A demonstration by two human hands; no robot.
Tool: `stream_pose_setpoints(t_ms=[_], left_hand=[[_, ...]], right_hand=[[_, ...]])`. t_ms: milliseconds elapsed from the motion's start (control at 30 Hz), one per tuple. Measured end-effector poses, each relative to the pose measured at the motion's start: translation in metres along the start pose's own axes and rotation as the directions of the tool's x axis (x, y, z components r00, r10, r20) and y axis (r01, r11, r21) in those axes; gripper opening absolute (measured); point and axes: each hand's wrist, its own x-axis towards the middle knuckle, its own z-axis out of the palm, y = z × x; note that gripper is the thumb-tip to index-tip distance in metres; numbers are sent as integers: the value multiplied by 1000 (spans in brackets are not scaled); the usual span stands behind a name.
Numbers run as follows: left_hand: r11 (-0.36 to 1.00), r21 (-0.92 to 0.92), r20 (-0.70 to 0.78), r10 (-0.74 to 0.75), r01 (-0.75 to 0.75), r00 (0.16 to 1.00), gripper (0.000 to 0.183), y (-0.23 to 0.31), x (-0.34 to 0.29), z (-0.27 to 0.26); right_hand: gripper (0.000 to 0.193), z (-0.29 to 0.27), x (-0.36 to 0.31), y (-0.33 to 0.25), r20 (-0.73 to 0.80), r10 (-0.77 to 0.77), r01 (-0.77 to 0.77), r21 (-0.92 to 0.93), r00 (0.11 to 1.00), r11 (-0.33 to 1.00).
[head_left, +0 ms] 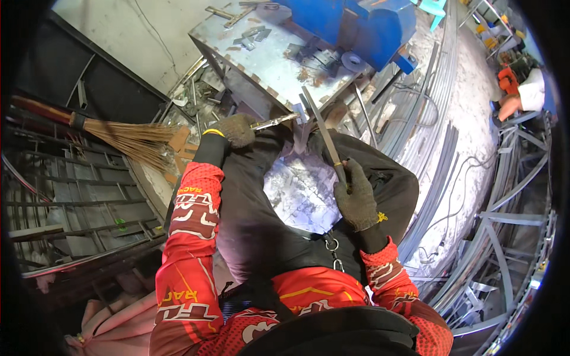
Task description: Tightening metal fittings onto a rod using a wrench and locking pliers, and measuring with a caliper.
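Observation:
My left hand (236, 130), in a dark knitted glove, is closed around the handles of metal locking pliers (273, 123). At the pliers' jaws is a small flat metal piece (301, 113). In my gloved right hand (356, 199) I grip the handle of a long flat file (322, 127). The file slants up and to the left, its blade beside the small piece; whether they touch I cannot tell. Both tools are above the gap between my knees, near the front edge of a metal worktable (237, 53).
Metal offcuts (252, 37) and a round disc (354, 61) lie on the worktable beside a blue machine housing (368, 35). A stick broom (127, 132) lies to the left. Long metal bars (436, 166) run along the floor at right, near a heap of metal frames (504, 237).

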Motion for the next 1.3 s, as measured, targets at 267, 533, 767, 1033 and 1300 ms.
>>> stream_pose_setpoints(t_ms=[267, 533, 767, 1033, 1300], left_hand=[[994, 98, 147, 25, -40, 989, 45, -26, 20, -6], [961, 267, 271, -151, 77, 951, 57, 11, 13, -39], [979, 199, 309, -104, 43, 945, 72, -4, 21, -26], [974, 195, 340, -180, 118, 923, 73, 1, 24, -36], [940, 333, 54, -96, 72, 994, 58, 5, 25, 8]], right_hand=[[56, -3, -8, -6, 20, -74, 76, -154, 997, 985], [56, 5, 4, -17, 19, -99, 101, -152, 995, 983], [58, 19, 12, -10, -19, -199, 190, -214, 980, 958], [58, 21, 23, -13, 41, -133, 138, -176, 990, 975], [67, 15, 13, -17, 186, -128, 186, -343, 974, 921]])
